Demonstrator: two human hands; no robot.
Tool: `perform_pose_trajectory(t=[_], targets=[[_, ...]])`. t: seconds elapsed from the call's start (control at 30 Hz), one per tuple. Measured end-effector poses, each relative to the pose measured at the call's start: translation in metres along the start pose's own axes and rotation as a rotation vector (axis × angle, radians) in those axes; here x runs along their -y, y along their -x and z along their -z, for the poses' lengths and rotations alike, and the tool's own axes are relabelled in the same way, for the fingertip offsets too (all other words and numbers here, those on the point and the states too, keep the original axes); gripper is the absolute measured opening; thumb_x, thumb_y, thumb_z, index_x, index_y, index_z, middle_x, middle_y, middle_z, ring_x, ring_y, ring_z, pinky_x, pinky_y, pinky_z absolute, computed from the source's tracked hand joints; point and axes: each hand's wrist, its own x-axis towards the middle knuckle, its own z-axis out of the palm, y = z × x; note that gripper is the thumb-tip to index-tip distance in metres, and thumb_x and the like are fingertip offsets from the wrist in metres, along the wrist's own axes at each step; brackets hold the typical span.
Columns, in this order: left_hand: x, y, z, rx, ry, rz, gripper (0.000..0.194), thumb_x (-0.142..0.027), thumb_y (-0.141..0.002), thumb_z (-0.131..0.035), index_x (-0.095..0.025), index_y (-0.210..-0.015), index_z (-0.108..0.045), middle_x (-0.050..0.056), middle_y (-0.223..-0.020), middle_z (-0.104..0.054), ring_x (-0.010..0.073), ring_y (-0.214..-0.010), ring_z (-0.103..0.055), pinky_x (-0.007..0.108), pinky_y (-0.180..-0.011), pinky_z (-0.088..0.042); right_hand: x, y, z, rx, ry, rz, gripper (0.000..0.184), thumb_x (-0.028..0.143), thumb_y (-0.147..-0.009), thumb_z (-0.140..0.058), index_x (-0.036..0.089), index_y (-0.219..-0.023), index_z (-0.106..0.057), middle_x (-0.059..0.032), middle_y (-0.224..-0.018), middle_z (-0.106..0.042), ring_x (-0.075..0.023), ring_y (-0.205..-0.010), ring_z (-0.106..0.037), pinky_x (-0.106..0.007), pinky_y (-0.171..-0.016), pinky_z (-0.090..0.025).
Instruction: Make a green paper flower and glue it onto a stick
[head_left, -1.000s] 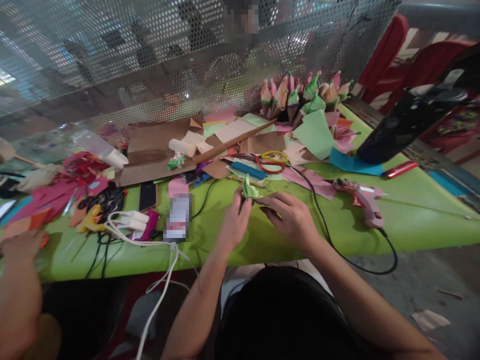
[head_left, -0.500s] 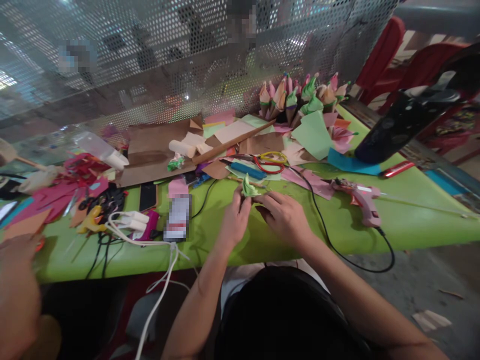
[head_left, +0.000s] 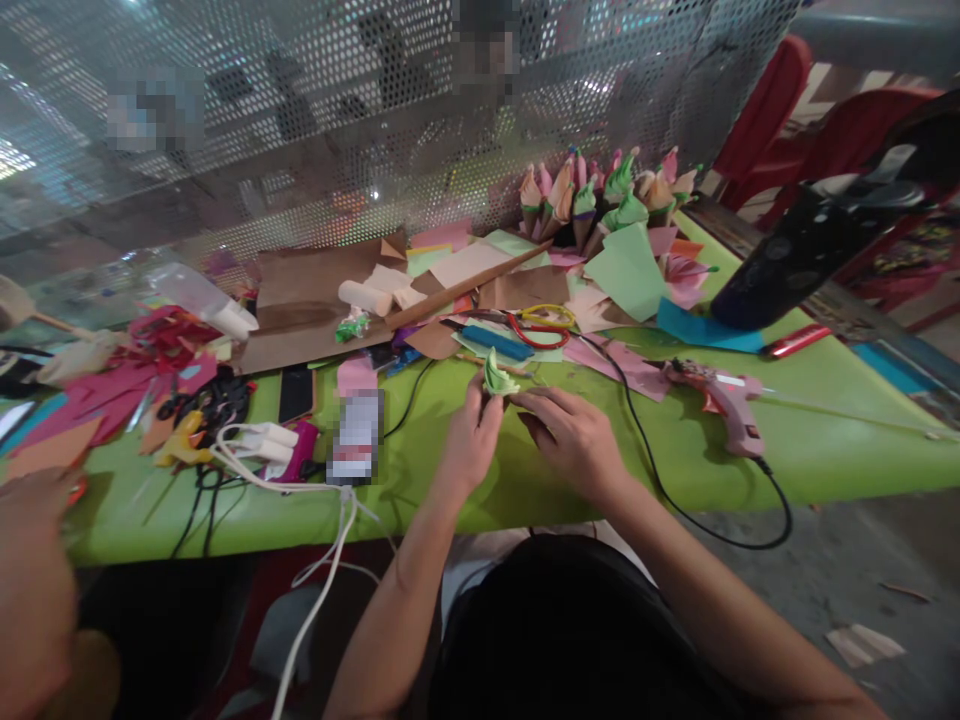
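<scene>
Between my hands is a small light-green paper ice cream (head_left: 496,376), its folds swirling up to a point. My left hand (head_left: 472,435) grips it from below, the thumb along the near side; its lower part is hidden by the fingers. From the right, my right hand (head_left: 576,435) pinches its edge with thumb and forefinger, the other fingers curled. Just beyond lie a blue cutter (head_left: 495,341) and scissors with red and yellow handles (head_left: 538,330). A pink glue gun (head_left: 731,400) rests on the green table to the right.
Finished paper cones (head_left: 585,200) stand at the back by a perforated metal screen (head_left: 315,130). A dark bottle (head_left: 802,260) is at the right. Left are a phone (head_left: 356,435), white cables (head_left: 330,560) and paper scraps (head_left: 90,400). Another person's hand (head_left: 37,500) rests at the far left edge.
My right hand's fingers have shifted slightly along the edge of the green paper ice cream. My left hand keeps its hold, and the things on the table lie as before.
</scene>
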Motion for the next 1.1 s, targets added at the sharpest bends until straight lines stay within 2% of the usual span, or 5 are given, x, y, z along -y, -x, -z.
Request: perform_pose_trajectory(t=[0.27,0.47,0.73,0.93,1.1], targets=[[0.0005,0.0007,0.0008,0.017,0.02,0.036,0.046,-0.032,-0.1,-0.046,-0.021,-0.144,-0.048,0.014,-0.138,-0.066,0.0255,-0.123,-0.064,0.037,-0.093,-0.057,0.0025,-0.0046,-0.0005,0.083,-0.013,-0.049,0.03,0.009,-0.09,-0.06,0.022,-0.113,-0.073,-0.0097,-0.105,-0.075,-0.0224,-0.086,-0.072,-0.032,-0.073,-0.056],[-0.0018,0.0024,0.0007,0.047,0.068,0.018,0.046,-0.027,-0.098,-0.047,-0.021,-0.144,-0.045,0.012,-0.136,-0.067,0.0246,-0.123,-0.064,0.038,-0.097,-0.055,0.0019,-0.0029,0.0033,0.04,-0.182,-0.13,0.03,0.008,-0.092,-0.056,0.024,-0.112,-0.071,-0.0062,-0.104,-0.075,-0.0206,-0.09,-0.073,-0.03,-0.077,-0.058],[-0.0012,0.0037,-0.0003,0.039,0.055,0.016,0.047,-0.03,-0.099,-0.047,-0.022,-0.145,-0.045,0.012,-0.15,-0.058,0.0252,-0.138,-0.055,0.038,-0.101,-0.054,0.0018,0.0003,0.0013,0.008,-0.143,-0.103,0.03,0.013,-0.098,-0.053,0.025,-0.117,-0.073,-0.008,-0.104,-0.077,-0.021,-0.091,-0.074,-0.032,-0.079,-0.061],[0.0,0.0032,-0.0006,0.034,0.04,-0.014,0.044,-0.03,-0.099,-0.047,-0.023,-0.142,-0.05,0.012,-0.146,-0.061,0.0242,-0.13,-0.061,0.037,-0.099,-0.055,0.0005,0.0021,-0.0047,0.021,-0.097,-0.058,0.035,0.012,-0.096,-0.053,0.025,-0.12,-0.073,-0.0088,-0.107,-0.076,-0.022,-0.095,-0.073,-0.035,-0.084,-0.061],[-0.0025,0.0026,-0.0014,0.023,0.023,0.018,0.042,-0.044,-0.099,-0.049,-0.022,-0.134,-0.054,0.013,-0.131,-0.069,0.0258,-0.115,-0.068,0.037,-0.091,-0.057,0.0005,0.0006,-0.0048,0.027,-0.067,-0.031,0.03,0.011,-0.094,-0.054,0.022,-0.115,-0.074,-0.0105,-0.105,-0.075,-0.0218,-0.09,-0.072,-0.034,-0.079,-0.06]])
